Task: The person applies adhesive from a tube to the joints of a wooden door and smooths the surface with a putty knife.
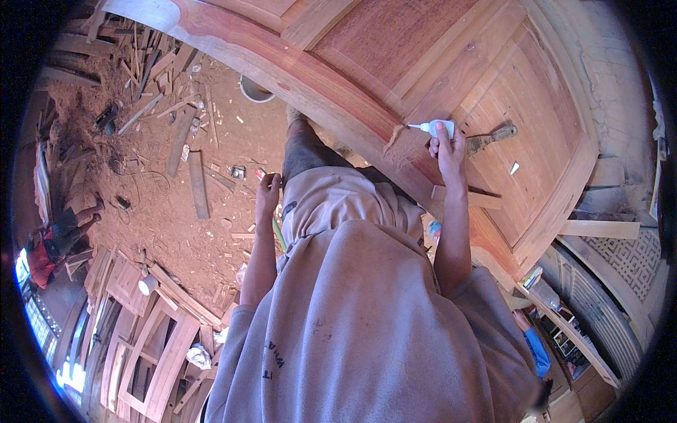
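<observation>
The right hand [449,151] has its grip closed around a small white bottle [441,129], thumb and fingers pinching its body, above the panelled wooden door [437,81]. The bottle's thin nozzle points left, its long axis running nearly level across the view (a scraper [502,134] lies to its right). The left hand [269,186] hangs with curled fingers; whether it grips anything, I cannot tell.

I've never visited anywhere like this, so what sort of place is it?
Probably a woodworking shop: a large panelled wooden piece, seemingly a door, fills the upper right, wood scraps litter the brown floor, and a bare wooden frame shows at lower left.
</observation>
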`<state>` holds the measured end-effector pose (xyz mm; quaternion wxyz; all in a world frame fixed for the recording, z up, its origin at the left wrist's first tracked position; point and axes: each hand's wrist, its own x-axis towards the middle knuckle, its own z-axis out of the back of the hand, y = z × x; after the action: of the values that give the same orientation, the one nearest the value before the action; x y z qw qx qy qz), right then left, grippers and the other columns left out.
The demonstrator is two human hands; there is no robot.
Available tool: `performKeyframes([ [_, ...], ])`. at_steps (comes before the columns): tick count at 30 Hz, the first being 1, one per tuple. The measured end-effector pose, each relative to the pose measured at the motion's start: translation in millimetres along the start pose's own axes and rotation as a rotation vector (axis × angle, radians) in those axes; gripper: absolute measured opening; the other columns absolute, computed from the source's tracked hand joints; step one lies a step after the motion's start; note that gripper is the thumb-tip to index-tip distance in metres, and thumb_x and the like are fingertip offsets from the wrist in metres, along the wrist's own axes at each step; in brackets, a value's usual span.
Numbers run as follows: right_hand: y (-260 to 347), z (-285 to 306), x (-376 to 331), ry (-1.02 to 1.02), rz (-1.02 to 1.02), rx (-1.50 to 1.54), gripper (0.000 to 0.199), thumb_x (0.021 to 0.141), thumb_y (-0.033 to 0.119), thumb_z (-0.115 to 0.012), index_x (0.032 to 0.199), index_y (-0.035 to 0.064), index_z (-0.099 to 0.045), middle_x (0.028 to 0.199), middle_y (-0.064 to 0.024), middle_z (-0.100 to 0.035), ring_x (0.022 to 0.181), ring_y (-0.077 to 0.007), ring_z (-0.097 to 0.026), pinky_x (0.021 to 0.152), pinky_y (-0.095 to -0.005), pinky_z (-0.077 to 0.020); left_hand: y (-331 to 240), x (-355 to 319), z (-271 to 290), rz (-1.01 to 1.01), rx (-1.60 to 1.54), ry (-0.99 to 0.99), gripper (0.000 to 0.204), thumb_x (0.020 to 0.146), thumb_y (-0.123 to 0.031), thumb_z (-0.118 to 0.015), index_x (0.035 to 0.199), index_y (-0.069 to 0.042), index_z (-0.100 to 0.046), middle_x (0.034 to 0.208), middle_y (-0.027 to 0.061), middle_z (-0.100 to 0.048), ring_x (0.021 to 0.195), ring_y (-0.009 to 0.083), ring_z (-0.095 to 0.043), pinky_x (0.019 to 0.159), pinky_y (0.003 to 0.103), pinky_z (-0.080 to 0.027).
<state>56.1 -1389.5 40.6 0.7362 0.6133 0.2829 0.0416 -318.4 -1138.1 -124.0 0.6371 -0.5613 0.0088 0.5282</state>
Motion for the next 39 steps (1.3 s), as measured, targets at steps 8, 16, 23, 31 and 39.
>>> performKeyframes([
  [8,3.5,-1.3,-1.9,0.003,0.008,-0.03,0.026,0.1,0.031,-0.053,0.092,0.0065,-0.056,0.063,0.0041,-0.044,0.054,-0.0043,-0.042,0.047,-0.0218,-0.0374,2.1,0.7,-1.3,0.005,-0.009,-0.012,0.041,0.096,-0.033,-0.056,0.111,0.005,-0.062,0.097,0.0167,-0.069,0.091,0.0231,-0.068,0.082,0.035,-0.051],
  [16,2.2,-1.0,-1.3,-0.002,0.019,-0.028,0.026,0.1,0.031,-0.053,0.092,0.0062,-0.056,0.063,0.0038,-0.045,0.054,-0.0041,-0.042,0.046,-0.0215,-0.0372,-2.7,-1.9,-1.5,0.017,-0.014,-0.011,0.04,0.096,-0.032,-0.056,0.111,0.004,-0.063,0.097,0.0173,-0.07,0.091,0.023,-0.068,0.082,0.035,-0.05],
  [23,-1.0,-0.4,-0.1,-0.006,0.022,0.006,0.025,0.1,0.029,-0.053,0.091,0.0067,-0.055,0.063,0.0038,-0.045,0.053,-0.004,-0.042,0.046,-0.0211,-0.0367,-0.4,-1.0,-1.3,0.031,-0.013,-0.005,0.041,0.096,-0.033,-0.055,0.113,0.003,-0.062,0.098,0.0169,-0.07,0.092,0.0228,-0.067,0.083,0.035,-0.05],
  [31,0.6,-2.4,-1.1,-0.019,0.019,0.017,0.025,0.1,0.029,-0.053,0.091,0.0066,-0.055,0.064,0.0037,-0.045,0.054,-0.004,-0.042,0.046,-0.0216,-0.0373,-5.8,-2.9,-1.7,0.02,0.002,-0.005,0.041,0.096,-0.034,-0.055,0.113,0.003,-0.062,0.099,0.0179,-0.069,0.093,0.0237,-0.067,0.084,0.035,-0.05],
  [39,-3.0,-1.1,-0.1,-0.016,0.029,0.016,0.024,0.1,0.029,-0.053,0.091,0.0067,-0.055,0.064,0.0039,-0.044,0.054,-0.0039,-0.041,0.046,-0.0215,-0.037,1.4,-0.5,-2.2,0.027,-0.006,-0.014,0.039,0.096,-0.033,-0.055,0.111,0.003,-0.063,0.098,0.0173,-0.07,0.094,0.0244,-0.067,0.084,0.036,-0.05],
])
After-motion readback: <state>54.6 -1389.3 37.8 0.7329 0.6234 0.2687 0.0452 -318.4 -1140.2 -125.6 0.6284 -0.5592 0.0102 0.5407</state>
